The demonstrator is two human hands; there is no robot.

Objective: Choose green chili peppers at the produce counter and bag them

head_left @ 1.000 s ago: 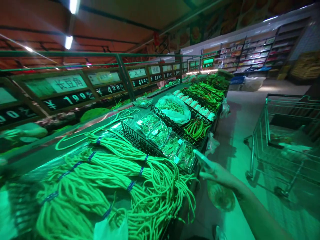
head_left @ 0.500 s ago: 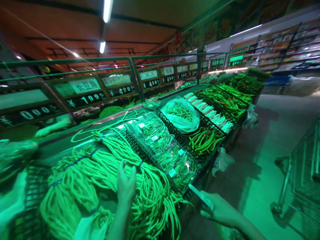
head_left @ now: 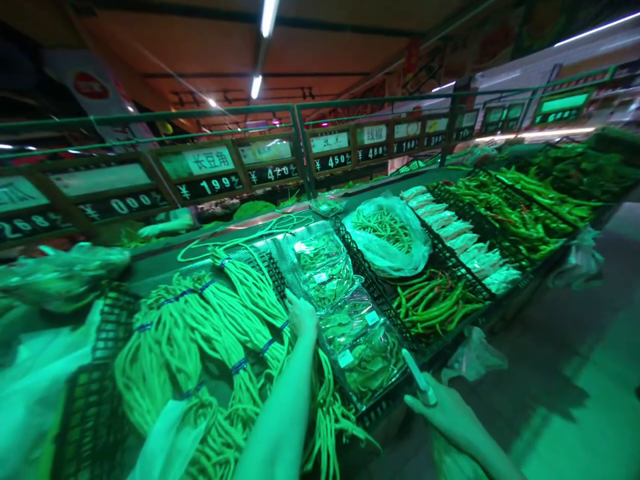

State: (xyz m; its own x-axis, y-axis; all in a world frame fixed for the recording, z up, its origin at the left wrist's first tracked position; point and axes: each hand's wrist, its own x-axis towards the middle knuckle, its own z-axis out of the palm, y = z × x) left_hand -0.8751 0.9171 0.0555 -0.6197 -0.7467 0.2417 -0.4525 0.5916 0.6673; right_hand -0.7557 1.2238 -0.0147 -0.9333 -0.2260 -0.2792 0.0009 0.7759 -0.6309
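**Left hand reaches further into the long beans**

Since half a second ago the left hand (head_left: 301, 315) has travelled up and to the right across the pile; it now rests on the far right part of the long beans (head_left: 210, 347), beside the black basket edge. The view has also swung left, so the shopping cart is gone from sight.

Left hand: palm down on the bean bundles, fingers curled loosely over the strands. Whether they pinch a bundle, cannot tell; the fingertips are hidden on the far side.

Right hand (head_left: 447, 415): low at the front edge of the stand, closed around a pale flat phone-like object (head_left: 419, 387) that sticks up and away from the fist. A thin plastic bag (head_left: 453, 460) hangs beneath the hand.

Long beans: heaped in a black basket at the near left of the stand, tied in bundles with blue bands (head_left: 239, 366).

Just right of the beans, clear packs of greens (head_left: 345, 320) lie in a row. Next along, a plastic bag of green beans (head_left: 387, 233), with green chillies (head_left: 435, 303) in front of it. Price sign above the beans reads 199 (head_left: 207, 187).
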